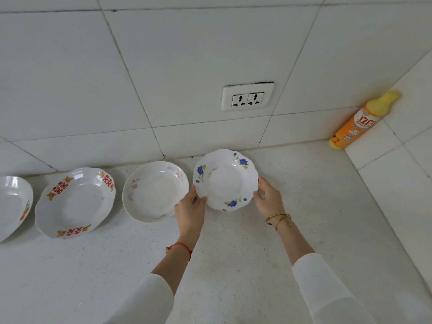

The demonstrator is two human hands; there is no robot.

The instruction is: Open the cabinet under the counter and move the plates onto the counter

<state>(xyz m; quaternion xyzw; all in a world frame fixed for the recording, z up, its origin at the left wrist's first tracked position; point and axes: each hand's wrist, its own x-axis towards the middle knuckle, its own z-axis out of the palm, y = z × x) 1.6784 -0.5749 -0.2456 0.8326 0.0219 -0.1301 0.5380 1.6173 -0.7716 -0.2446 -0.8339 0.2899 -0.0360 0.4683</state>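
A white plate with blue flowers is held by both my hands near the back of the counter; whether it touches the surface I cannot tell. My left hand grips its left rim and my right hand its right rim. Left of it on the counter lie a plain white plate with faint pink flowers, a scalloped plate with red characters, and another plate cut off by the left edge. The cabinet is out of view.
An orange and yellow detergent bottle stands in the back right corner. A double wall socket sits on the tiled wall above the plates. A tiled side wall bounds the counter on the right.
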